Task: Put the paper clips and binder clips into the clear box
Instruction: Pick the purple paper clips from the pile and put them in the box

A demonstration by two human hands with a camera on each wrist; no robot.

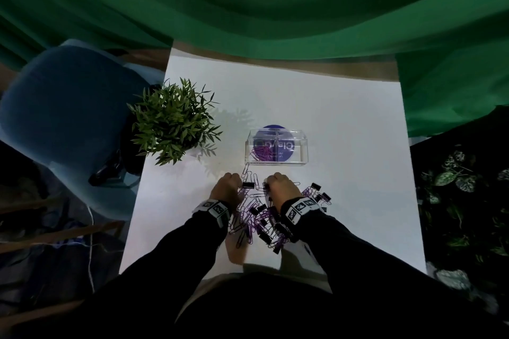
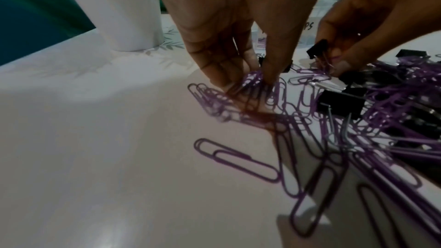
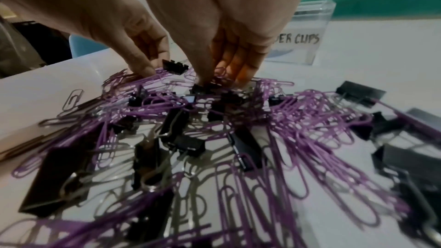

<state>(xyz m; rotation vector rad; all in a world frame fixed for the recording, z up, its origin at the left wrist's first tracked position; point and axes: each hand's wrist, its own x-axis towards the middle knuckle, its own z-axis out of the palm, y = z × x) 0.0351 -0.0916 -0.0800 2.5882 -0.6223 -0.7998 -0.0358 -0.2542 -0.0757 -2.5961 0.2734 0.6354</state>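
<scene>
- The purple paper clips (image 1: pixel 249 217) and black binder clips (image 1: pixel 321 195) lie in one mixed heap on the white table (image 1: pixel 358 173), just in front of the clear box (image 1: pixel 276 147); a few clips lie inside the box;
- the left hand (image 1: pixel 226 187) pinches several paper clips between thumb and fingertips;
- the right hand (image 1: pixel 281 187) pinches a binder clip with paper clips at the heap's far edge;
- a potted plant (image 1: pixel 173 121) stands left of the box.

On the table (image 1: pixel 358 173), the clear box (image 1: pixel 276 148) sits at frame centre with paper clips (image 1: pixel 263 152) inside. The plant (image 1: pixel 173 121) stands left of it. Below the box, 2 hands, the left hand (image 1: pixel 226 187) and right hand (image 1: pixel 280 187), rest in the clip pile (image 1: pixel 259 217).
</scene>
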